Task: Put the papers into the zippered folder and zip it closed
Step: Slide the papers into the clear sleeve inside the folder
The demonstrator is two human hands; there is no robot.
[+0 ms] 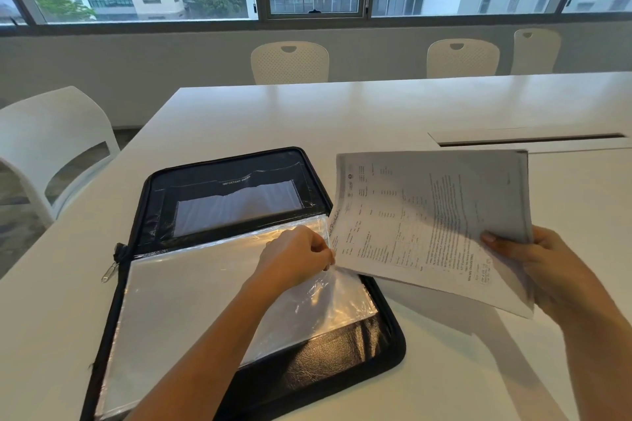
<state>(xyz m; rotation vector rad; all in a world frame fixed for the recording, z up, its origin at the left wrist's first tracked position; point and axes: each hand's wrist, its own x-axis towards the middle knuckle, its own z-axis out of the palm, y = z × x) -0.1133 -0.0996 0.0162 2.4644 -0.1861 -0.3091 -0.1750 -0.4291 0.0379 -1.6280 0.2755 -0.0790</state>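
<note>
A black zippered folder [325, 366] lies open on the white table, its lid flat at the far side with a clear pocket. Clear plastic sleeves [191, 287] cover the near half. My left hand [297, 258] pinches the right edge of the top sleeve, lifting it slightly. My right hand [533, 260] holds a stack of printed papers [431, 215] above the table, just right of the folder. The stack's near left corner touches or nearly touches the lifted sleeve edge. A metal zipper pull [109, 272] hangs at the folder's left side.
The white table [342, 116] stretches far ahead, with a long cable slot [530, 139] at the right. White chairs stand at the far side [290, 61] and at the left [51, 143]. Windows run along the back wall.
</note>
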